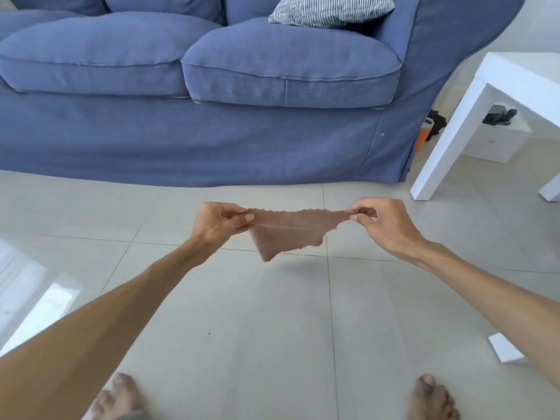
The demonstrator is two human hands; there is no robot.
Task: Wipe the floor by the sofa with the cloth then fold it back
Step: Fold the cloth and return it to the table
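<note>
A small brown cloth with a wavy edge hangs in the air above the grey tiled floor, a little in front of the blue sofa. My left hand pinches its left upper corner. My right hand pinches the right upper corner. The top edge is stretched between the two hands, and the rest droops down to a point at the lower left.
A white side table stands to the right of the sofa, with a white box and dark items under it. A white paper piece lies on the floor at the right. My bare feet show at the bottom edge. A striped cushion rests on the sofa.
</note>
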